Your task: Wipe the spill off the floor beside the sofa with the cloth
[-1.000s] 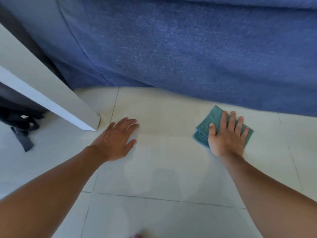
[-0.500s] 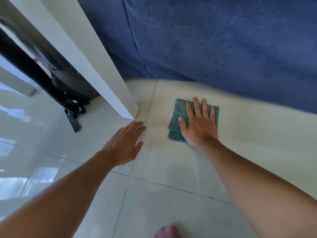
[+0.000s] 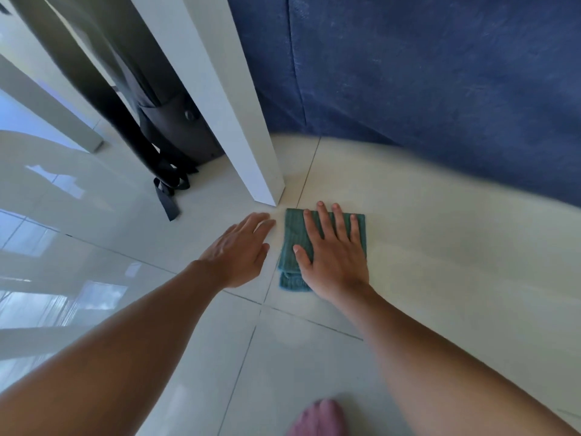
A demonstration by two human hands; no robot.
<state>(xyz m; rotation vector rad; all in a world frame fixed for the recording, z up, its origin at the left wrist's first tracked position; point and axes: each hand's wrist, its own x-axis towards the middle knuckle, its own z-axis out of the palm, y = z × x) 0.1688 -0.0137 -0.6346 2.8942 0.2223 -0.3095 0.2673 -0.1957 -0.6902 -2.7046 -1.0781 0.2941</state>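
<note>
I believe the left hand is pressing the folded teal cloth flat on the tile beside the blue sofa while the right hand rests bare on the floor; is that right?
Not quite: the hands are swapped. In the head view, the right hand presses the folded teal cloth flat on the tile beside the blue sofa, while the left hand rests bare on the floor.

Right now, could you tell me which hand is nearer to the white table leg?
Left. The left hand lies just below the white table leg; the right hand presses the cloth farther right.
</note>
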